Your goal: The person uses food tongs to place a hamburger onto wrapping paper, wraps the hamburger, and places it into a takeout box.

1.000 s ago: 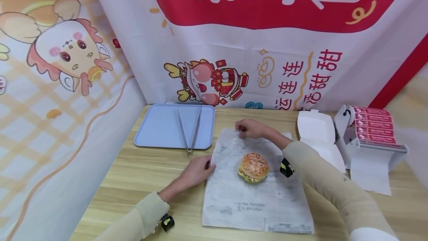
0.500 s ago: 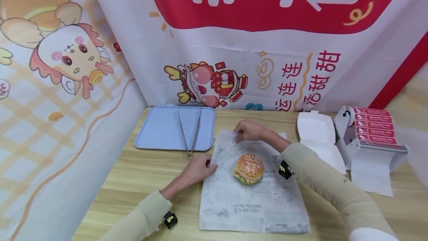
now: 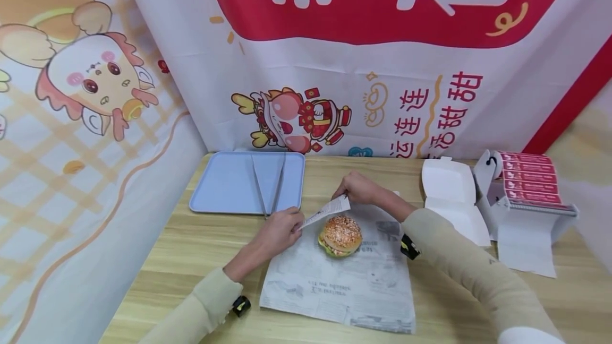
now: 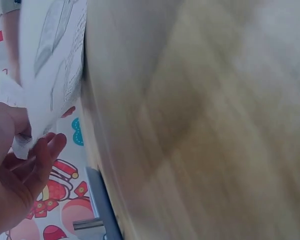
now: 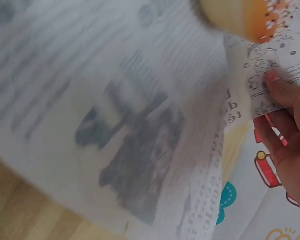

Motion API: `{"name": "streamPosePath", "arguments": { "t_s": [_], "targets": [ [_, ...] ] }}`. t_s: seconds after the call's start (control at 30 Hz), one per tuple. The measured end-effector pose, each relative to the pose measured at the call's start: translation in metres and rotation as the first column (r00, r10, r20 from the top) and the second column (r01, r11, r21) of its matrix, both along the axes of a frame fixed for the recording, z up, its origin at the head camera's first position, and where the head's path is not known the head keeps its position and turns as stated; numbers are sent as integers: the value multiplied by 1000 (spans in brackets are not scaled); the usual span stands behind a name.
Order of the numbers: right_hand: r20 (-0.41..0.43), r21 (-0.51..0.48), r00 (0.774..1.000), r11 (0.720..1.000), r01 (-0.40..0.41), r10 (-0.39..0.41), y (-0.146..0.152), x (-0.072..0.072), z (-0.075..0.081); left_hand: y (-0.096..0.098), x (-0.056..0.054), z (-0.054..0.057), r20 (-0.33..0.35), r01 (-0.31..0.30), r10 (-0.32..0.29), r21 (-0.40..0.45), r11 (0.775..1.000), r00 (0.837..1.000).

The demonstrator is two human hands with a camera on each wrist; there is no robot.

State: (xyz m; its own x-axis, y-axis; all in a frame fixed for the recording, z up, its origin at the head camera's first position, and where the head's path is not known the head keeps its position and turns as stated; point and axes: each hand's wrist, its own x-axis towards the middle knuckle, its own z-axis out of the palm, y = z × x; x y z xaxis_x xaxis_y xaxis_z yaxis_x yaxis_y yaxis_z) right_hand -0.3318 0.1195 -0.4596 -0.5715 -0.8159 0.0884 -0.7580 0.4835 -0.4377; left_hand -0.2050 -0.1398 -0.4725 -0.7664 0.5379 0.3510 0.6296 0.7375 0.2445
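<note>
A sesame-seed burger (image 3: 341, 235) sits on a sheet of newsprint-patterned wrapping paper (image 3: 334, 285) in the head view. My left hand (image 3: 277, 232) pinches the paper at its left side, and my right hand (image 3: 360, 187) grips its far edge. Between the hands a strip of that edge is raised and turned over toward the burger. In the left wrist view, the thumb and fingers of the left hand (image 4: 15, 175) hold a paper corner. The right wrist view has the right thumb lying over the paper (image 5: 140, 145), fingers beneath, close to the burger (image 5: 240, 17).
A light blue tray (image 3: 224, 182) with metal tongs (image 3: 258, 186) lies at the back left. An open white clamshell box (image 3: 449, 182) is at the right, beside a dispenser (image 3: 530, 206) with a red label roll. Printed cloth hangs behind the wooden table (image 3: 177, 264).
The paper and burger have shifted left and turned slightly. Its far edge has been lifted and folded over. My left hand has moved up and now pinches the paper.
</note>
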Motion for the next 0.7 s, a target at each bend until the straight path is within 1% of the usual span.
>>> {"name": "streamPosePath", "arguments": {
  "t_s": [0.17,0.3,0.37,0.43,0.53,0.7],
  "targets": [
    [-33,46,999,999,5,-3,4,3,-7,0,0,1,5,28,-27,-70,997,1000],
    [-126,86,992,996,23,-12,8,6,-9,-2,0,2,5,73,-73,-91,993,997],
    [-178,87,984,996,20,-4,10,8,-9,-3,-1,2,-4,98,-99,-100,990,995],
    [-227,92,974,996,17,4,11,10,-8,-4,-1,1,-23,124,-127,-111,986,992],
    [-279,88,960,996,-4,28,11,11,-8,-6,-2,0,-63,155,-164,-135,979,984],
    [-316,113,948,994,0,36,12,12,-10,-9,-4,-1,-112,200,-218,-147,969,970]
  ]
}}
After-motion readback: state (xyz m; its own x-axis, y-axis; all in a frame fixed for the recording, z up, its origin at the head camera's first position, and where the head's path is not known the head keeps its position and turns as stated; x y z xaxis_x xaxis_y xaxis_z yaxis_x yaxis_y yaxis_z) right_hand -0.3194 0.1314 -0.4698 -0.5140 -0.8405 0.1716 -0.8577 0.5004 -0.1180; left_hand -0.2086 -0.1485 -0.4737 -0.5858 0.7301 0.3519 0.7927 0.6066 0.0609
